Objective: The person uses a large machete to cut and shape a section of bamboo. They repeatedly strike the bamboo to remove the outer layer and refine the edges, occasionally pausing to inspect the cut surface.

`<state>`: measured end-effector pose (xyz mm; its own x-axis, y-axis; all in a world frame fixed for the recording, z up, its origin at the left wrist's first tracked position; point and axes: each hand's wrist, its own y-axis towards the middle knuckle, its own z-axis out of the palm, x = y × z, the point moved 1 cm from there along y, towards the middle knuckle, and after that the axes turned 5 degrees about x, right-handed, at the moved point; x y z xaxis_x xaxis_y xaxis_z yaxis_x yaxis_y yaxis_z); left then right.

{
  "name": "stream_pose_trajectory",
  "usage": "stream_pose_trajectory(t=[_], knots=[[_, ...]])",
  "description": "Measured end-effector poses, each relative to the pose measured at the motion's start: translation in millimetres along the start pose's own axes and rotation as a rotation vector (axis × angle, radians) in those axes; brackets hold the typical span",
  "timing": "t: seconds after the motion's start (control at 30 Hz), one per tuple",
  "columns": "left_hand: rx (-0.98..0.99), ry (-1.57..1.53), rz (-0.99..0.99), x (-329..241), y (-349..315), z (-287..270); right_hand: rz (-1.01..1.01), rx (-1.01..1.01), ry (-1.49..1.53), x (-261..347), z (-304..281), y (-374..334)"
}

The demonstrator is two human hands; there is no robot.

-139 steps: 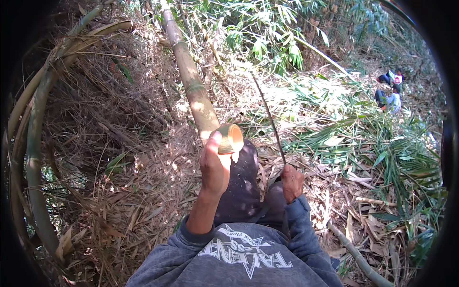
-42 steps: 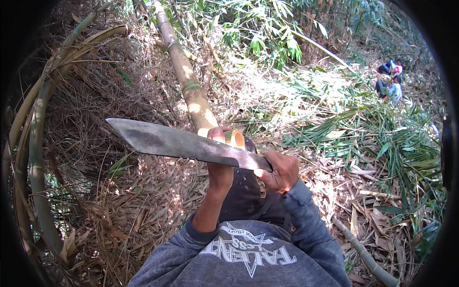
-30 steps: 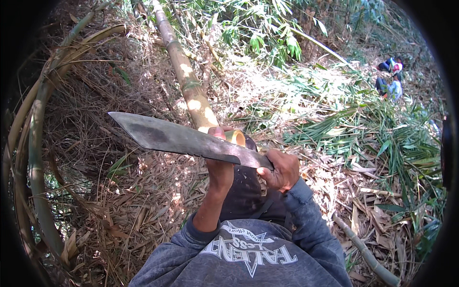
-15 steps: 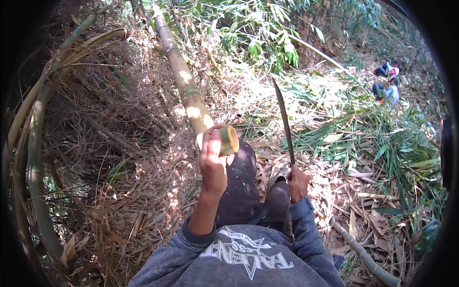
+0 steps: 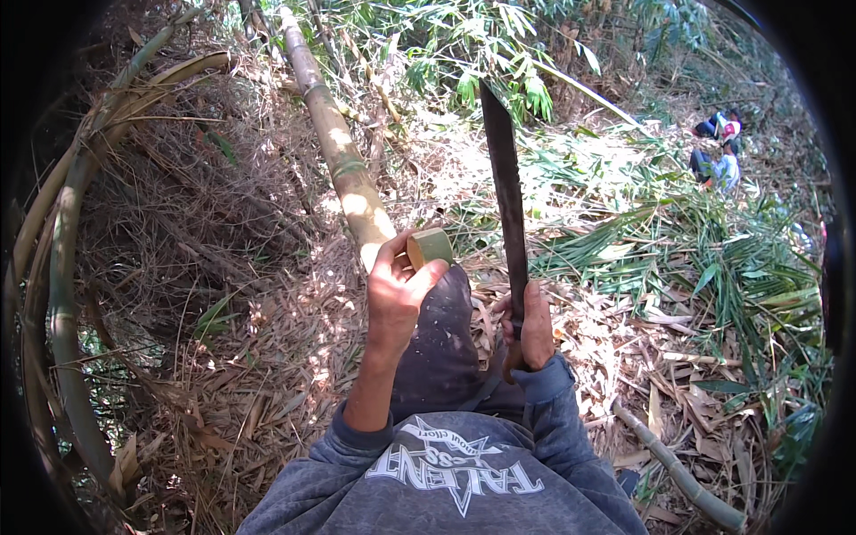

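Observation:
A short cut section of green bamboo [image 5: 434, 245] sits in my left hand [image 5: 397, 290], gripped between thumb and fingers, with one pale cut end showing. My right hand [image 5: 532, 330] is wrapped round the wooden handle of a machete [image 5: 508, 192]. Its long dark blade points up and away from me, broad side in view, apart from the bamboo piece. Beyond my left hand a thick bamboo pole [image 5: 343, 160] slants up toward the far left. The pole's near end is partly behind that hand.
Bent bamboo stems [image 5: 64, 267] arch along the left edge. A thinner bamboo length [image 5: 678, 468] lies on dry leaf litter at the lower right. Cut green leaves [image 5: 615, 245] cover the ground to the right. Two people [image 5: 720, 152] are low to the ground at the far right.
My left hand has turned the bamboo piece, bringing its other side into view. The machete has swung left and rolled to show its broad side, and my right hand has moved slightly left.

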<state>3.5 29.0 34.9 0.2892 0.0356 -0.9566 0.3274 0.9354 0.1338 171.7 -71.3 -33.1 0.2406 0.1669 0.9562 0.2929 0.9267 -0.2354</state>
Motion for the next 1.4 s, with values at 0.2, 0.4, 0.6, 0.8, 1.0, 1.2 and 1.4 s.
stream_pose_trajectory(t=[0.2, 0.4, 0.6, 0.8, 1.0, 1.2, 1.4], knots=[[-0.062, 0.396, 0.070, 0.9, -4.3, -1.8, 0.028, -0.013, 0.003, 0.3, 1.3, -8.4], [-0.072, 0.530, 0.201, 3.2, -1.4, -9.5, 0.021, -0.024, 0.047, -7.5, -0.3, -8.3], [0.108, -0.373, -0.014, -1.9, -0.7, -19.0, 0.007, -0.023, 0.010, -6.5, 1.9, -9.6], [0.230, -0.525, -0.056, -1.1, -0.5, -24.7, -0.119, -0.064, -0.136, -2.9, 1.0, -9.3], [0.083, -0.542, -0.157, -1.7, -5.3, -21.9, -0.598, -0.052, -0.762, 28.1, 9.7, -3.2], [-0.050, -0.087, -0.162, -1.0, -11.1, -9.3, -0.817, 0.012, -0.978, 55.4, 19.5, -3.1], [-0.112, 0.474, 0.273, 16.9, -2.0, -17.2, -0.969, 0.035, -1.033, 59.4, 27.4, -2.2]])
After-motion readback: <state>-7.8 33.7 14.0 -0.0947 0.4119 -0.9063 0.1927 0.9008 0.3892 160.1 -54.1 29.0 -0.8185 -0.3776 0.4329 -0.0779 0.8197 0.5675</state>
